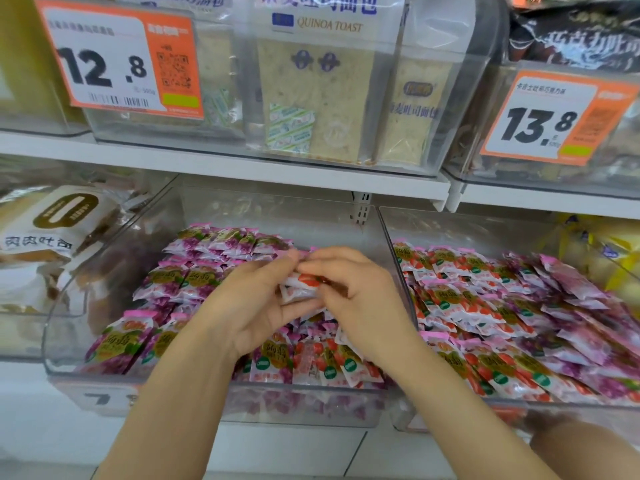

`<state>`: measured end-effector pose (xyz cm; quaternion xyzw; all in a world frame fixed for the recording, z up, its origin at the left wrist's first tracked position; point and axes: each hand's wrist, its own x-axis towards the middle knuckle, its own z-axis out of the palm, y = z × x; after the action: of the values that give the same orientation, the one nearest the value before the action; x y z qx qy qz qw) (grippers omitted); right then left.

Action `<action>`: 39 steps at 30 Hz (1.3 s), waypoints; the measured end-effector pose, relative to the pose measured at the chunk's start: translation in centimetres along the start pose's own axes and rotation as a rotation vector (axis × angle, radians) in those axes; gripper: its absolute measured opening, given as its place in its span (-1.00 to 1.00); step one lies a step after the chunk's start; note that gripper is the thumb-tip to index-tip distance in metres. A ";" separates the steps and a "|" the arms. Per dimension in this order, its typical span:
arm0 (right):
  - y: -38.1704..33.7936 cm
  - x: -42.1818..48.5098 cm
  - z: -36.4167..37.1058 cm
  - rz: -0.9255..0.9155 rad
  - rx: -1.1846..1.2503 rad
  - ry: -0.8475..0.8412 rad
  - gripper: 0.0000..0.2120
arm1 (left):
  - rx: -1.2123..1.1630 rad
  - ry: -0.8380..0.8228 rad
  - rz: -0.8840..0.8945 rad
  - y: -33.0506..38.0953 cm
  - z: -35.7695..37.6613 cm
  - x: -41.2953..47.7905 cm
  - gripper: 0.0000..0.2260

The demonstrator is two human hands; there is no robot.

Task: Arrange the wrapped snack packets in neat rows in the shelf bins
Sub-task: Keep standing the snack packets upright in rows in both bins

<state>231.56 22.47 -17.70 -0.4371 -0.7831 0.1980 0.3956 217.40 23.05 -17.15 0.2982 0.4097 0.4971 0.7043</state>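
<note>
Both my hands meet over the middle clear shelf bin (114, 271). My left hand (249, 303) and my right hand (349, 289) together grip a small stack of red-and-white snack packets (299, 287) held between the fingers. Below them the bin holds purple grape-print packets (180, 282) stacked in rows at the back and left, and red strawberry-print packets (329, 365) lying mixed near the front. The neighbouring bin on the right (391, 237) is filled with red packets (460, 306) in rows and pink-purple ones (575, 306) further right.
A white shelf board (225, 164) runs just above the bins, carrying clear bins of quinoa toast (311, 98) with orange price tags (117, 60). A bin of bagged bread (38, 244) stands at the left. Yellow packs (606, 258) sit at the far right.
</note>
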 end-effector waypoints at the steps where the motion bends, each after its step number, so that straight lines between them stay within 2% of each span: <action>1: -0.1 0.1 -0.5 0.039 0.034 -0.051 -0.57 | 0.012 0.030 0.031 -0.1 0.0 0.1 -0.75; 3: -0.3 0.3 -1.6 0.152 0.126 -0.064 -0.47 | 0.082 0.137 0.100 -0.1 -0.3 0.3 -0.78; 5: -0.3 0.7 -2.8 0.239 0.161 0.028 -0.49 | 0.202 0.255 0.165 0.0 -0.9 0.6 -0.87; 7: -0.1 1.2 -3.8 0.271 0.067 0.037 -0.55 | 0.275 0.329 0.213 0.1 -1.2 0.6 -0.92; 13: 0.4 2.5 -2.6 0.277 -0.371 -0.305 -0.65 | 0.292 0.321 0.216 0.2 -1.4 0.4 -0.93; 17: 1.5 3.9 1.1 0.368 -0.622 -0.371 -0.76 | 0.333 0.333 0.219 0.0 -1.4 0.4 -0.90; 20: 2.3 4.4 3.4 0.425 -0.850 -0.378 -0.52 | 0.339 0.325 0.222 -0.1 -1.5 0.5 -0.90; 22: 2.7 4.5 4.0 0.448 -0.907 -0.372 -0.42 | 0.313 0.309 0.224 -0.1 -1.6 0.5 -0.91; 26: 3.2 4.3 3.4 0.504 -0.934 -0.375 -0.40 | 0.293 0.321 0.225 0.2 -2.0 0.5 -0.93; 32: 3.2 4.3 2.9 0.560 -0.844 -0.356 -0.61 | 0.286 0.312 0.227 0.1 -2.2 0.5 -0.88; 35: 2.6 3.5 2.4 0.488 -0.786 -0.247 -0.69 | 0.293 0.336 0.233 0.0 -2.3 0.5 -0.84; 39: 1.1 2.2 1.5 0.332 -0.574 0.046 -0.76 | 0.259 0.380 0.307 0.5 -1.7 0.4 -0.94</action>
<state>230.24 25.00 -18.37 -0.6567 -0.7158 0.0213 0.2363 215.73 23.59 -17.72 0.3458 0.5444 0.5887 0.4873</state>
